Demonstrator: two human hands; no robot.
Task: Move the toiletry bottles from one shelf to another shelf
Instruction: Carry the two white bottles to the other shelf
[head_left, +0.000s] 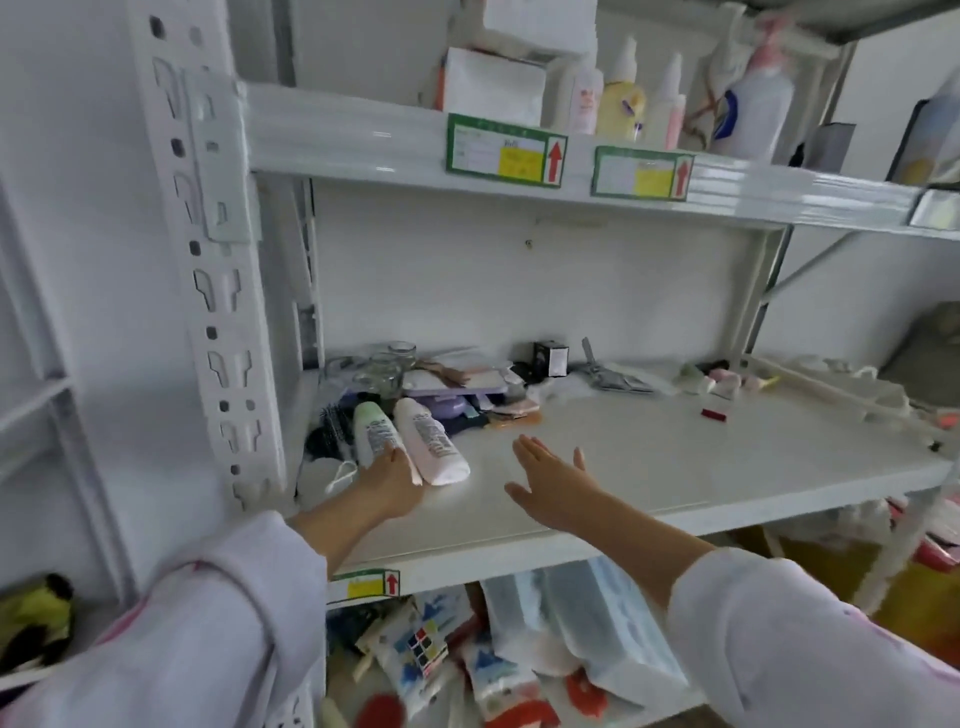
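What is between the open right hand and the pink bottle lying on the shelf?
Nothing: the head view shows only bare shelf between the right hand and the pink bottle.

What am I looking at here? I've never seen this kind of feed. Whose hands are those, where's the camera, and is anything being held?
There is no machine: a person wears one camera on the head, looking down at both hands and a white metal middle shelf. The left hand touches the lower ends of two bottles lying side by side: a white bottle with a green cap and a pale pink bottle. It has not clearly gripped either. The right hand hovers open and empty above bare shelf. Behind the bottles lies a heap of small items. More bottles stand upright on the upper shelf.
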